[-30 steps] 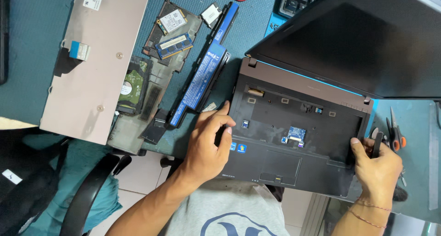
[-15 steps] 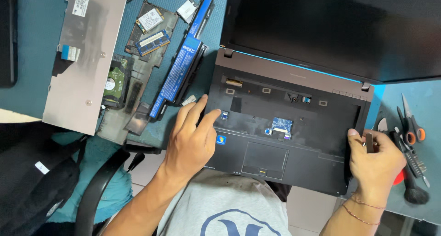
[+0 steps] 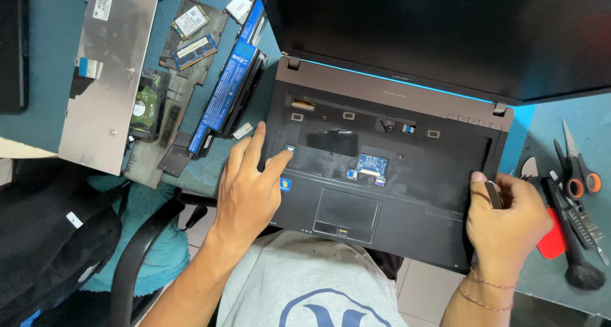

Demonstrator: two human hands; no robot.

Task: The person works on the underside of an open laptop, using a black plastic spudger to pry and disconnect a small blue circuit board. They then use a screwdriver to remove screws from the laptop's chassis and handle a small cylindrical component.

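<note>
A laptop (image 3: 382, 168) lies open on the teal table (image 3: 32, 53), its keyboard taken out so the dark inner tray shows, with a small blue board (image 3: 369, 165) near the middle and the touchpad (image 3: 347, 209) at 6 o'clock from it. The black screen (image 3: 445, 28) leans back at 12 o'clock.

The left hand (image 3: 248, 187) rests on the laptop's left edge, at 9 o'clock from the blue board. Its fingers (image 3: 253, 146) are spread and straight, holding nothing; the thumb tip presses the tray beside a small pale square tab.

The right hand (image 3: 506, 215) grips the laptop's right front corner, at 3 o'clock from the touchpad. Its fingers are curled, and the thumb and forefinger pinch a small dark flat piece (image 3: 493, 194) just above the edge; what the piece is I cannot tell. Thin bracelets circle that wrist.

At 10 o'clock from the left hand lies a long blue battery (image 3: 226, 91), touching the laptop's left side. Further left sit a hard drive (image 3: 143, 107) and memory sticks (image 3: 194, 52) on dark covers, then the removed keyboard (image 3: 111, 72), silver back up. At 3 o'clock from the right hand lie scissors (image 3: 576, 168), a red-handled tool (image 3: 552, 238) and a brush (image 3: 576, 257). A black bag (image 3: 51, 238) rests at 8 o'clock on a chair.
</note>
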